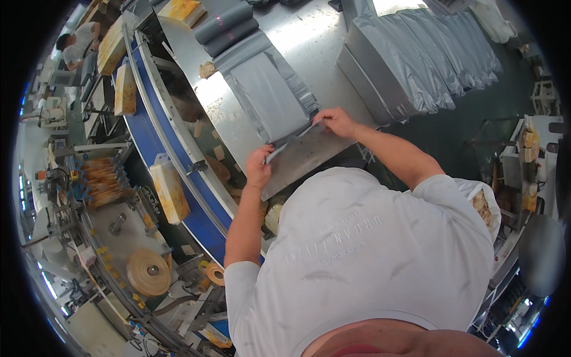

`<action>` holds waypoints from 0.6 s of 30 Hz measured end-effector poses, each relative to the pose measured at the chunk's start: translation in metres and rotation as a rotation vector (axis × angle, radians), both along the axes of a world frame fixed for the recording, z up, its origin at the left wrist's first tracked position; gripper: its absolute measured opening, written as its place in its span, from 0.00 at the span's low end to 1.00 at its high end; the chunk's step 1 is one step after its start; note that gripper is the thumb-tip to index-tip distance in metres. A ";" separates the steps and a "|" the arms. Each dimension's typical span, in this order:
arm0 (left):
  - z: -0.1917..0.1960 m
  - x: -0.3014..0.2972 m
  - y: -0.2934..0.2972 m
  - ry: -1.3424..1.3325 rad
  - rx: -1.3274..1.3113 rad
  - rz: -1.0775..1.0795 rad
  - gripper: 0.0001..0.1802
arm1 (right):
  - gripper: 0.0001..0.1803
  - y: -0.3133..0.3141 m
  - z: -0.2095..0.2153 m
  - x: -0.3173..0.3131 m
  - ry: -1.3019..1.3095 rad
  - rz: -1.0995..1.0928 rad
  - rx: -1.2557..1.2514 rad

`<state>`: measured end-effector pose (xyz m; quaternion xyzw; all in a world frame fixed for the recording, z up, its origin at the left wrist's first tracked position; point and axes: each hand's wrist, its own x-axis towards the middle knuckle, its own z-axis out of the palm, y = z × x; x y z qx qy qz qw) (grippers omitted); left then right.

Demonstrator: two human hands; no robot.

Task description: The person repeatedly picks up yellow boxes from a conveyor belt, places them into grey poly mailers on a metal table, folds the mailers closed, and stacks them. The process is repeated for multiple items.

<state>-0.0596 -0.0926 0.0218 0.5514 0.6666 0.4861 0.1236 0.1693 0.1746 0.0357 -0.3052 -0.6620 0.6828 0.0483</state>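
Head view, sole entry.

Item: grey plastic strip [292, 143], pale and narrow, stretched slantwise between the two hands at the near end of a flat grey pile [262, 89]. Whether strip and pile are joined cannot be told.

Item: left hand [258, 169], fingers curled, clamped on the strip's left end.
Item: right hand [336, 122], thumb and fingers pinched together on its right end, higher and farther off.

Support: metal table [306, 162], shiny, bare along its near edge.

Surroundings: dark grey rolls [229, 28] beyond the pile; large grey stack [416, 59] of sheeting to the right; blue conveyor [163, 134] to the left, bearing yellow-and-white packs [171, 191].

Step in hand, as judged: a two-handed hold on the strip, apparently spread between the grips. Next move calls for both pinches to stay firm and the pull even (thin film of this sort probably creases readily).
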 end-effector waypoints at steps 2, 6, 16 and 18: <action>-0.010 0.003 0.012 -0.343 -0.193 0.256 0.08 | 0.07 0.002 -0.011 -0.013 -0.085 -0.165 -0.003; -0.031 0.003 0.047 -0.830 -0.233 0.530 0.15 | 0.13 -0.014 -0.031 -0.054 -0.073 -0.417 0.190; -0.005 0.062 0.068 -0.612 -0.204 0.358 0.36 | 0.39 -0.059 -0.037 -0.068 -0.046 -0.352 0.846; -0.001 0.067 0.063 -0.687 -0.185 0.232 0.42 | 0.36 -0.053 -0.017 -0.067 0.057 -0.456 0.278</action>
